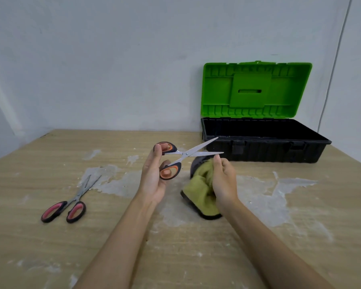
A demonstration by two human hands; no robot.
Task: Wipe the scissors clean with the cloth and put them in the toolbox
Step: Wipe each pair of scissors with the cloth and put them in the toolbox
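Observation:
My left hand (pixel 153 178) holds a pair of orange-handled scissors (pixel 188 154) above the table, fingers through the loops, blades spread and pointing right toward the toolbox. My right hand (pixel 223 180) grips a bunched yellow-green cloth with a grey backing (pixel 200 189), just below and right of the blades, thumb close to the lower blade tip. The cloth's lower end hangs down to the tabletop. The black toolbox (pixel 265 152) stands at the back right with its green lid (pixel 256 89) raised; its inside looks dark.
A second pair of scissors with pink handles (pixel 70 202) lies on the wooden table (pixel 113 236) at the left, blades slightly apart. Pale scuffed patches mark the tabletop. A grey wall rises behind the table, and a thin cable runs down it at the right.

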